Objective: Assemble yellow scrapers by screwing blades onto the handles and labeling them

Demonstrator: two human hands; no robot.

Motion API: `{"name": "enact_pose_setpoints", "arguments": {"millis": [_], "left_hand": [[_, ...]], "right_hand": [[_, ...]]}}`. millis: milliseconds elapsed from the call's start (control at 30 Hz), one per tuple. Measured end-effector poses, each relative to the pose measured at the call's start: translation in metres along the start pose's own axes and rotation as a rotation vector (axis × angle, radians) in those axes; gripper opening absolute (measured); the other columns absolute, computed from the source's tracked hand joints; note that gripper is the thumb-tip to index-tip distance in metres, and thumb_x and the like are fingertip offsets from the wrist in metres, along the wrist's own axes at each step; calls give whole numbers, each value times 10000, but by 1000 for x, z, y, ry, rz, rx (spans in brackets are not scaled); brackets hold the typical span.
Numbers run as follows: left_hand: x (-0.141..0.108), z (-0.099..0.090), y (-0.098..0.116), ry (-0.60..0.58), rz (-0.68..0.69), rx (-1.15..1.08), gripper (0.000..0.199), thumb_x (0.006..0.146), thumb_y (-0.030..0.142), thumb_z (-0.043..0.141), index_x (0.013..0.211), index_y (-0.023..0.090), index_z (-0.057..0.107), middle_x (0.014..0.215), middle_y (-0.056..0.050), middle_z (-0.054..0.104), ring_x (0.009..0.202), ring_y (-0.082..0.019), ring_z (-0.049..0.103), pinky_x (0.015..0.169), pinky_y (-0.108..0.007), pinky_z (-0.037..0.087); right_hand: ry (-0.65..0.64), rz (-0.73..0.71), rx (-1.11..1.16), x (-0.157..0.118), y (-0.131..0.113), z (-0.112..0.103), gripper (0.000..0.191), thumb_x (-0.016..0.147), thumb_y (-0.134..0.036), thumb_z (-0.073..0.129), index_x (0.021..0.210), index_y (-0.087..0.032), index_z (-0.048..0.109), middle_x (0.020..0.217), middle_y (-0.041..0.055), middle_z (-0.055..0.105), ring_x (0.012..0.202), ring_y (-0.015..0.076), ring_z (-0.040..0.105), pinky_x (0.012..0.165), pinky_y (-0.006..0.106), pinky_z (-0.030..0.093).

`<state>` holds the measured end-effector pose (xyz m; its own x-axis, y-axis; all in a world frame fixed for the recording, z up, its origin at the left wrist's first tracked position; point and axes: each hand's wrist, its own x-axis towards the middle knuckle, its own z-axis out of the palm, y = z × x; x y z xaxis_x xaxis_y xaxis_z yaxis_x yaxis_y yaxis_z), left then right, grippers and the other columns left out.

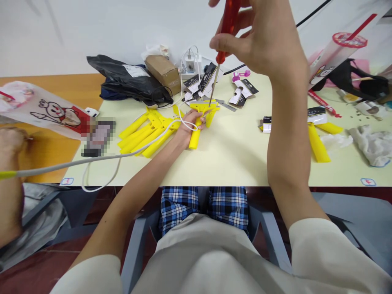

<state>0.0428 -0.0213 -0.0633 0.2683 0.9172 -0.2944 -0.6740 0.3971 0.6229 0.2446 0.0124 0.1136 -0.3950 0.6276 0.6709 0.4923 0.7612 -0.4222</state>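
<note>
My right hand (pixel 245 36) is raised, its fingers closed round the red handle of a screwdriver (pixel 227 28). The thin shaft points down, and its tip meets the head of a yellow scraper (pixel 195 139). My left hand (pixel 190 124) grips that scraper on the table, its handle towards me. To the left lies a pile of several more yellow scrapers (pixel 147 136). A white cable (pixel 153 143) runs across the pile and loops over my left hand. Behind the held scraper are black-and-white card packages (pixel 208 79) and flat metal blades (pixel 228 105).
A black plastic bag (pixel 131 79), a cardboard box (pixel 163 73) and a power strip (pixel 191 65) stand at the back. Drink cups (pixel 339 53) flank the table. A phone (pixel 99 136) lies left. More yellow scrapers (pixel 318 143) lie right. Another person's arm (pixel 10 183) is at far left.
</note>
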Motion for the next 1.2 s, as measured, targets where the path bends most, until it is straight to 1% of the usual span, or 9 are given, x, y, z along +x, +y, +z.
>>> {"name": "enact_pose_setpoints", "arguments": {"millis": [133, 233, 433, 600, 733, 800, 900, 1100, 1200], "left_hand": [[-3, 3, 2, 14, -12, 5, 363, 828, -31, 734, 806, 217, 469, 961, -31, 750, 581, -41, 590, 428, -143, 349], [-5, 6, 3, 4, -24, -3, 337, 845, -41, 696, 849, 221, 484, 983, -42, 762, 577, -42, 591, 434, -137, 358], [-8, 9, 3, 27, 33, 18, 403, 800, -33, 764, 850, 226, 459, 888, 2, 715, 581, -48, 603, 432, -143, 344], [-7, 7, 3, 9, 59, 24, 406, 771, -32, 775, 877, 230, 483, 811, 43, 659, 575, -58, 612, 428, -163, 341], [-5, 5, 1, 0, 67, 45, 388, 770, -26, 739, 901, 236, 485, 831, 35, 680, 568, -64, 608, 434, -170, 335], [-6, 5, 1, 1, 74, 55, 387, 763, -17, 741, 907, 238, 488, 850, 28, 699, 565, -63, 605, 436, -168, 331], [-7, 6, 0, 9, 81, 75, 394, 754, -9, 751, 896, 236, 478, 890, 16, 728, 564, -53, 604, 442, -162, 334], [-5, 2, -2, -31, 98, 61, 432, 744, -7, 782, 912, 242, 471, 864, 24, 711, 571, -62, 621, 438, -165, 349], [-4, 0, -3, -29, 119, 59, 457, 744, 6, 808, 911, 243, 455, 818, 54, 665, 575, -58, 626, 438, -161, 349]], "right_hand": [[-24, -58, -133, -1, -3, 0, 475, 987, -165, 763, 1455, -148, 689, 1091, 12, 681, 970, 197, 689, 1138, 591, 605], [-98, -77, -11, -3, -4, 0, 493, 1008, -68, 626, 1499, -111, 613, 1256, 56, 736, 1074, 197, 716, 1132, 518, 614], [38, -96, 189, -1, 4, 11, 443, 922, -1, 633, 1342, -140, 608, 986, -8, 658, 918, 170, 740, 913, 386, 708], [22, -110, 223, -1, -3, 7, 367, 938, -19, 595, 1261, -182, 533, 1040, -8, 678, 841, 152, 724, 725, 314, 661], [-93, -118, 52, -2, -15, -2, 425, 920, 13, 531, 1296, -178, 579, 1102, 20, 715, 980, 217, 750, 880, 392, 614], [-41, -82, -131, -2, -22, -3, 216, 959, -91, 682, 1139, -202, 635, 1052, 14, 700, 964, 244, 695, 981, 455, 587], [37, -44, -307, -2, -29, -5, 227, 914, -207, 867, 1024, -209, 669, 930, -5, 675, 867, 240, 612, 1033, 497, 561], [-195, -44, -229, -8, -41, -17, 616, 834, 57, 623, 1391, -204, 659, 1023, -25, 737, 808, 191, 658, 833, 346, 566], [-151, -46, -297, -10, -48, -20, 355, 930, -140, 759, 1280, -184, 728, 983, -23, 692, 816, 179, 644, 913, 361, 553]]}}
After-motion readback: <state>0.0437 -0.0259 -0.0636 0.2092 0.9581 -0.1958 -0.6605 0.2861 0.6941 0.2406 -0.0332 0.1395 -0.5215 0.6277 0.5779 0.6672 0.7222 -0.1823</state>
